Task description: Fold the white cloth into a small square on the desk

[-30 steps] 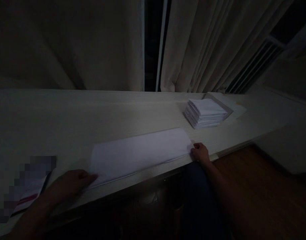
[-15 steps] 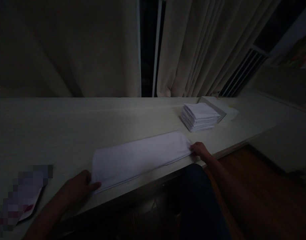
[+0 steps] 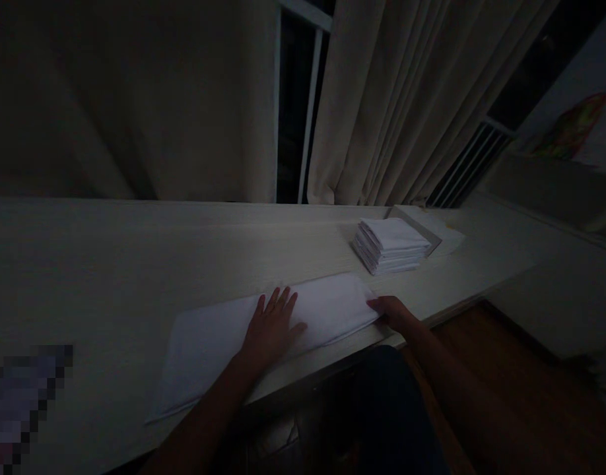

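A white cloth (image 3: 204, 343), folded into a long strip, lies along the front part of the pale table. My left hand (image 3: 272, 326) rests flat on its middle with the fingers spread. At the strip's right end, my right hand (image 3: 389, 311) pinches the near corner between thumb and fingers. Beyond that end stands a neat stack of folded white cloths (image 3: 393, 244), which neither hand touches.
Behind the stack leans an open white box or packet (image 3: 426, 224). A blurred-out flat object (image 3: 26, 396) lies at the table's left. Curtains (image 3: 372, 99) hang along the back edge of the table (image 3: 109, 264). My knee (image 3: 389, 382) is under the front edge.
My left hand has let go of the cloth's left corner and moved right to press on its middle. My right hand still holds the right corner. The view has shifted slightly.
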A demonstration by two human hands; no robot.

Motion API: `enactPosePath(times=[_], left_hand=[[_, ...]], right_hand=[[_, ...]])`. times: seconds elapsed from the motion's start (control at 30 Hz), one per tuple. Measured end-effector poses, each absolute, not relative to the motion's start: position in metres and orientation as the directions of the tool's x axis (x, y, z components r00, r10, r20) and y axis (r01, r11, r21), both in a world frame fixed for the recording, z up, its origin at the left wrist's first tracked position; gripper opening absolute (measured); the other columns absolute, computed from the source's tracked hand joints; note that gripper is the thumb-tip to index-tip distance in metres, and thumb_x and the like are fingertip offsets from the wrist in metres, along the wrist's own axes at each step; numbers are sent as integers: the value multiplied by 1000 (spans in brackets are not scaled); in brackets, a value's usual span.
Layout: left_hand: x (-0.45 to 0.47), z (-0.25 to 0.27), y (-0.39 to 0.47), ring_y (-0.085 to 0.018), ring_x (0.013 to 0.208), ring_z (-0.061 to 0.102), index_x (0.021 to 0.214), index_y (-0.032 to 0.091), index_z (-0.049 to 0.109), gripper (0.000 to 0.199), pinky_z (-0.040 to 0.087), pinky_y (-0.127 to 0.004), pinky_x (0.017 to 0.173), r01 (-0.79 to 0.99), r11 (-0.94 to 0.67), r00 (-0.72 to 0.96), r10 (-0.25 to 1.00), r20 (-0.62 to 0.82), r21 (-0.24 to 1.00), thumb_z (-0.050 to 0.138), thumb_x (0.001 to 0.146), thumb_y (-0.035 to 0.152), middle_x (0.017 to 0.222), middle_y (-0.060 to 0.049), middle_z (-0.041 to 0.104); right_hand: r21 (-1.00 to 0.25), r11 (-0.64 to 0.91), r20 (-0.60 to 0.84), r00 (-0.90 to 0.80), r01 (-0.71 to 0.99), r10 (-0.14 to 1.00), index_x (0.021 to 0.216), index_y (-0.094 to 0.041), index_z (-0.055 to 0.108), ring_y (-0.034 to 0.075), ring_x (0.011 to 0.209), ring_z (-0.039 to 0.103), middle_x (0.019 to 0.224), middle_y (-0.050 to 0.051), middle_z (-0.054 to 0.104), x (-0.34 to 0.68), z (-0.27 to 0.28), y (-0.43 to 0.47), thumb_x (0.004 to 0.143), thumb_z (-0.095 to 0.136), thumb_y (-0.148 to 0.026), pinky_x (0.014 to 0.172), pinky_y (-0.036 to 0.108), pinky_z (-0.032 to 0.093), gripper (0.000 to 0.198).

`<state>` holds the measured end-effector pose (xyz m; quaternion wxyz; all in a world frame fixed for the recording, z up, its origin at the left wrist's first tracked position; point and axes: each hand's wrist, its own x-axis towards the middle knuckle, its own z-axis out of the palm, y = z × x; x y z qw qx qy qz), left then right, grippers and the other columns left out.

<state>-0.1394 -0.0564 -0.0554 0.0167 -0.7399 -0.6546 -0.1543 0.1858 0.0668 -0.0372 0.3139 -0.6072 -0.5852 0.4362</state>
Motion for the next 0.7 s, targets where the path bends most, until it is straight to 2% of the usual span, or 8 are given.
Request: enactPosePath(times=[0.13, 0.27, 0.37, 0.47, 0.57, 0.63, 0.7], left_hand=[[-148, -79, -53, -30, 147, 17, 151, 19, 27, 81, 7, -53, 117, 975, -123, 90, 980, 177, 183, 28, 88, 70, 159, -11, 24], [-149, -84, -54, -29, 147, 15, 152, 18, 24, 83, 6, -53, 117, 975, -124, 92, 981, 169, 187, 25, 88, 70, 159, -11, 22], [-146, -84, -53, -30, 147, 16, 152, 13, 23, 86, 5, -52, 118, 976, -111, 79, 983, 168, 189, 24, 88, 71, 159, -14, 22], [-144, -84, -52, -30, 147, 16, 151, 7, 24, 90, 5, -52, 118, 976, -105, 71, 982, 175, 193, 24, 87, 71, 158, -17, 23], [-144, -85, -53, -31, 147, 16, 149, 4, 27, 90, 7, -52, 118, 975, -96, 60, 982, 180, 200, 24, 88, 70, 156, -19, 26], [-143, -84, -53, -31, 147, 18, 148, 4, 30, 83, 10, -51, 117, 974, -91, 53, 982, 180, 207, 24, 91, 63, 155, -20, 29], [-142, -80, -53, -31, 146, 21, 147, 5, 32, 70, 12, -52, 116, 974, -82, 44, 983, 179, 211, 24, 94, 51, 154, -20, 32]], right_hand=[[-913, -234, -262, -40, 335, 964, 60, -20, 52, 14, 55, 55, 58, -3, 56, 187, -40, 67, 58, 74, -38, 50, 25, 45, 29], [-935, -255, -272, -37, 247, 961, 68, -19, 55, 14, 59, 56, 64, -3, 58, 180, -20, 69, 57, 71, -35, 54, 25, 46, 26], [-952, -213, -230, -55, 220, 972, 76, -18, 59, 14, 62, 57, 69, -1, 60, 167, 13, 69, 58, 70, -32, 56, 25, 46, 25], [-955, -73, -99, -79, 288, 992, 74, -16, 60, 13, 57, 53, 64, -2, 58, 142, 55, 65, 59, 70, -31, 53, 25, 42, 23], [-904, 145, 78, -178, 403, 981, 71, -16, 60, 13, 57, 53, 62, -2, 58, 107, 97, 52, 63, 69, -31, 53, 24, 38, 19], [-821, 297, 184, -268, 488, 946, 71, -16, 61, 13, 59, 55, 65, -1, 59, 80, 124, 39, 67, 66, -31, 55, 24, 38, 16], [-677, 438, 274, -350, 591, 896, 73, -16, 63, 13, 63, 56, 68, 0, 62, 50, 148, 22, 71, 62, -28, 58, 24, 38, 12]])
